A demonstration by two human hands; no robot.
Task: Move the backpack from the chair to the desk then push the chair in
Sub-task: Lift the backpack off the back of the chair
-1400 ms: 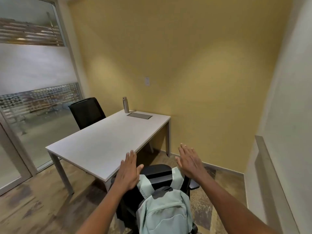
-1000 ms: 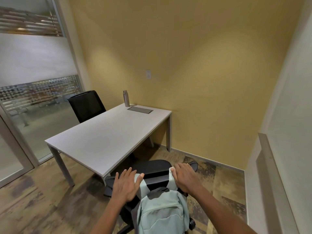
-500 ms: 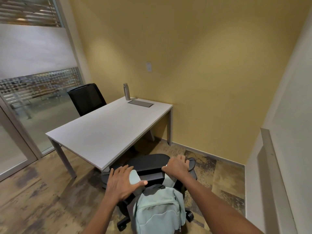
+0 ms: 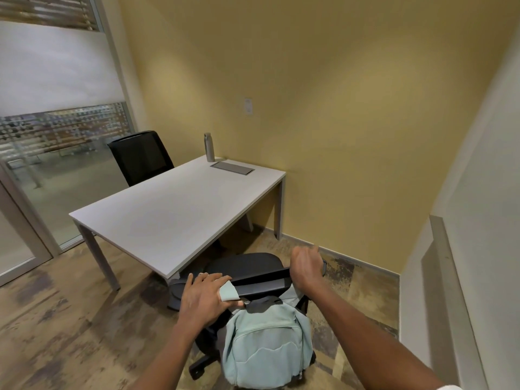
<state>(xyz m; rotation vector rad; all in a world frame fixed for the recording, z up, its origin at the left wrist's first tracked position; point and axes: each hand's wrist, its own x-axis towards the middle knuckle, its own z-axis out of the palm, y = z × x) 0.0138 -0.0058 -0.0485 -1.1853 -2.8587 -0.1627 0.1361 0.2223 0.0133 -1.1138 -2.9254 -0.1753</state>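
A pale green backpack (image 4: 267,347) hangs behind the back of a black office chair (image 4: 261,280), with its straps looped over the backrest's top. The chair stands pulled out from the near right edge of the white desk (image 4: 174,209). My left hand (image 4: 204,301) pinches the left strap between thumb and fingers at the backrest's left end. At the backrest's right end my right hand (image 4: 306,267) is closed in a fist where the right strap crosses; that strap is hidden inside the hand.
A metal bottle (image 4: 208,147) and a flat grey panel (image 4: 232,168) sit at the desk's far end. A second black chair (image 4: 140,156) stands behind the desk by the glass wall (image 4: 56,142). A white wall with a ledge (image 4: 450,277) is close on the right.
Both hands came down from open above the chair onto the backpack's straps. My right hand closed into a fist and my left took hold of the left strap.
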